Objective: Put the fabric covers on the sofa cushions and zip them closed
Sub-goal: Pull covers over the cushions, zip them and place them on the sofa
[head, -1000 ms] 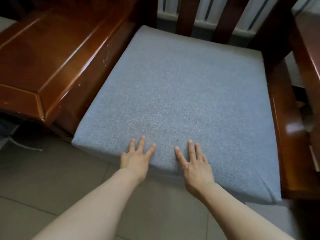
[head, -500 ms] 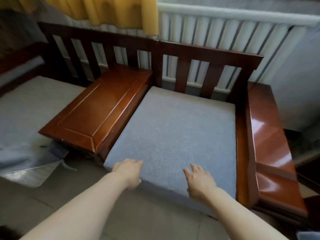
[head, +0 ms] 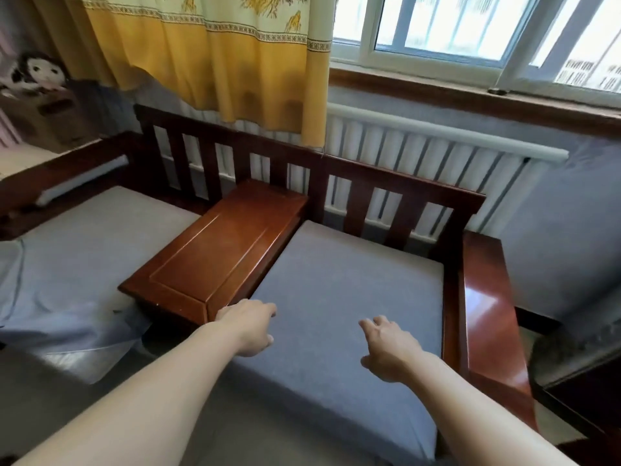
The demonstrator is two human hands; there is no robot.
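Both hands are lifted off the covered seat cushion since earlier; left hand and right hand are held loosely open, empty, just above it, seemingly because it is seated.

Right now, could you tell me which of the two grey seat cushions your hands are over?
The right-hand cushion, beside the outer armrest; the other cushion lies beyond the middle wooden divider.

A grey fabric-covered seat cushion lies flat in the wooden sofa frame, filling the bay right of its middle armrest. A second grey cushion (cover rumpled at the front) lies left of that armrest.
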